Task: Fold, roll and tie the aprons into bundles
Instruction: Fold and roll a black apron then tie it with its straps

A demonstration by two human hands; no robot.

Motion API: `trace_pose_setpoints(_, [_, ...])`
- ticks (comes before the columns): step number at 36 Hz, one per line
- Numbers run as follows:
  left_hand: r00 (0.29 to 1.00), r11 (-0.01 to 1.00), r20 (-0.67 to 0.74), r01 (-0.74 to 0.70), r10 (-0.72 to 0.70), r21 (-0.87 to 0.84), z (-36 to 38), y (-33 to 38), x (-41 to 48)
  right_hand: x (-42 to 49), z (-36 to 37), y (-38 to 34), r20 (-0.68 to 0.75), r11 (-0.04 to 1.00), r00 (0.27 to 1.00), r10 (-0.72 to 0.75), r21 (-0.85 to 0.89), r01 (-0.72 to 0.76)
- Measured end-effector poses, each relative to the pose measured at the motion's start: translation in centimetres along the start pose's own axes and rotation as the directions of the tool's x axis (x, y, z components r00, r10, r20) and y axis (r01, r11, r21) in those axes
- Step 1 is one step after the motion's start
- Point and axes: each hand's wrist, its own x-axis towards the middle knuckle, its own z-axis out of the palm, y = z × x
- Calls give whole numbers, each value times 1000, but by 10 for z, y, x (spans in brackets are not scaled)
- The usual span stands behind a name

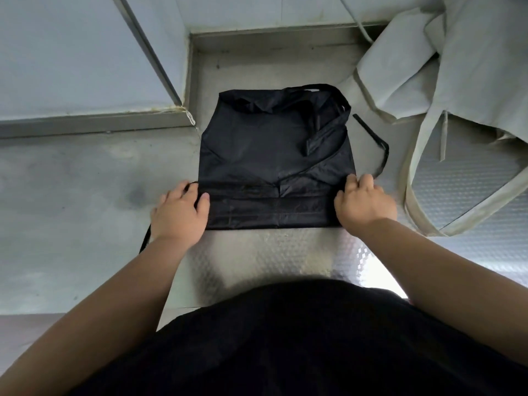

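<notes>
Black apron (274,150) lies flat mid-surface, folded to a rough square, with its near edge turned over into a flat band (a couple of folds deep). Left hand (178,215) is at the band's left end, fingers curled over the edge and thumb laid on the fabric, gripping it. Right hand (365,204) is at the band's right end, fingers bent down onto the edge, gripping it too.

The neck loop (328,90) lies bunched along the apron's far edge. One tie strap (381,155) curls out on the right, off the apron and near the right hand. Another strap end (145,238) trails out beside the left wrist.

The surface (71,195) is dull grey metal, bare to the left of the apron; the strip nearest the person is embossed sheet (271,252), bare between the apron and the body. On the far side, a low step (271,38) runs just past the apron. A raised grey panel (71,52) fills the far left, its corner near the apron's far-left corner.

On the right, a heap of pale aprons (457,67) with pale straps lies near the black strap, not touching it that I can tell.
</notes>
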Motion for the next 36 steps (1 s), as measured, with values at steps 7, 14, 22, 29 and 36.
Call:
trace_pose_setpoints(7, [979, 978, -16, 202, -203, -55, -11, -24, -6, -1, 7, -4, 24, 997, 999, 29, 66, -31])
trace_pose_setpoints(14, [939, 962, -268, -253, 217, -105, -6, 4, -22, -18, 1, 2, -50, 937, 935, -350, -25, 350])
trace_pose_setpoints(22, [868, 869, 166, -487, 469, 87, 4, 15, -27, -25, -1, 12, 98, 871, 897, -430, -216, 441])
trace_pose_setpoints(29, [876, 876, -27, -481, 481, -12, -8, 6, -11, -9, -16, 7, 5, 861, 884, -468, -222, 458])
trace_pose_setpoints(36, [984, 854, 10, -147, 176, -499, -19, 9, 20, 14, -30, 2, -8, 892, 920, -392, -248, 378])
